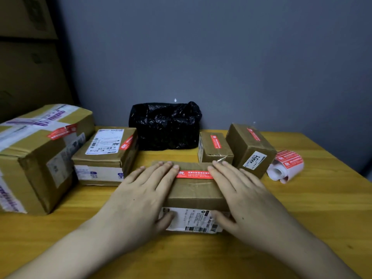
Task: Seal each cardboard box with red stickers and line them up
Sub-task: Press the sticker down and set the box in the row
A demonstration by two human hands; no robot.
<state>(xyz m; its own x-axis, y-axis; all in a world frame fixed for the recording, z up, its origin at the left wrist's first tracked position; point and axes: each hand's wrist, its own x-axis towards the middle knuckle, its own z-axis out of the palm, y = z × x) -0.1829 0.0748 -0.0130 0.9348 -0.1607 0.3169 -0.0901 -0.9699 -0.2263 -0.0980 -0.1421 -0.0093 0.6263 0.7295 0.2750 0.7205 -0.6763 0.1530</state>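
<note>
Head view, flat hands (141, 190) pressing matte cardboard box (196, 191)

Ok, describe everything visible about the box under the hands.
The centre box is brown, worn cardboard, lying flat on the wooden table. A red sticker with white print runs across its top. A white shipping label with barcodes covers its near side. The left hand and right hand press flat on its ends, thumbs on the label.
</note>
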